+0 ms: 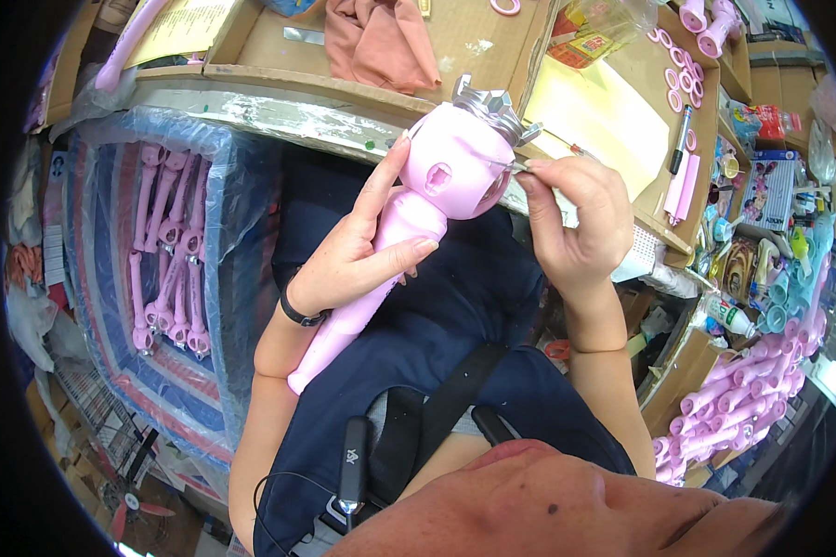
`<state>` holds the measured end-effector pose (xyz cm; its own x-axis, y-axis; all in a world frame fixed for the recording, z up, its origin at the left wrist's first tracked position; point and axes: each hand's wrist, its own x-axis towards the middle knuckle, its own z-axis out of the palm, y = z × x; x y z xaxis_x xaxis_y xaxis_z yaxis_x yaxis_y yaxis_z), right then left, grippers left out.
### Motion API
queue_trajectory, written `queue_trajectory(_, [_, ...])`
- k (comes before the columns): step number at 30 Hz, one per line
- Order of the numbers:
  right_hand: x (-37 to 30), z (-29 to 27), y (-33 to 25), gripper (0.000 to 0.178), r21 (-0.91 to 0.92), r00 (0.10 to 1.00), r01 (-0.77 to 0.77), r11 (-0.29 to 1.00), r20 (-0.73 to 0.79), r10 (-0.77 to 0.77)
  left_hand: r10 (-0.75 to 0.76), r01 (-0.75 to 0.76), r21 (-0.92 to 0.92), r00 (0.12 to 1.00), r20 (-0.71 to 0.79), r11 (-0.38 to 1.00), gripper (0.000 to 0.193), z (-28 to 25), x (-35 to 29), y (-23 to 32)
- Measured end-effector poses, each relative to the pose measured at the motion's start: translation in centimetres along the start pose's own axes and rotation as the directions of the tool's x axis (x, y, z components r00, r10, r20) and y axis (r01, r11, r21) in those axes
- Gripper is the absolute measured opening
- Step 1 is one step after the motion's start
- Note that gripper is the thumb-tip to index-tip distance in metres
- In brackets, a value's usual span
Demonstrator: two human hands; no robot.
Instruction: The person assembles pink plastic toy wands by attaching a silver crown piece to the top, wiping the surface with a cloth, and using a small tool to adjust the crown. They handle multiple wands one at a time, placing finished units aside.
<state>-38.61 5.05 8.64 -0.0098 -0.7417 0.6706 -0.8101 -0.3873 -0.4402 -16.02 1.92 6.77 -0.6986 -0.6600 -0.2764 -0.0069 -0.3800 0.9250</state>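
Observation:
A pink plastic wand (409, 218) lies slantwise across my lap, its round head up at the table edge and its narrow end by my left forearm. The head has cut-out openings in its sides and a silver crown-shaped piece (492, 110) on top. My left hand (358, 255) is wrapped round the wand just below the head, with the forefinger stretched along the head. At the head's right-hand opening, my right hand (581, 209) pinches a thin, silvery pointed tool (518, 168). Most of that tool is hidden by the fingers.
A cardboard tray (279, 60) on the worktable holds a peach cloth (381, 42). Right of it are a yellow sheet (608, 121), pink rings (683, 79) and a black marker (681, 139). A plastic-lined bin (172, 371) with several pink wands stands left; more pink parts (734, 399) are stacked right.

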Motion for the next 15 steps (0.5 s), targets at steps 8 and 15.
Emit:
queue_trajectory(8, [-0.5,0.7,-0.14,0.029,0.029,0.996,0.083,0.996,0.042,-0.084,0.027,-0.026,0.05,0.999,-0.018,0.998,0.084,0.19,0.01,-0.1])
queue_trajectory(15, [-0.44,0.34,-0.02,0.031,-0.018,0.98,0.194,0.981,0.051,-0.192,0.076,-0.076,0.065,0.997,-0.006,0.995,0.082,0.2,0.0,-0.31])
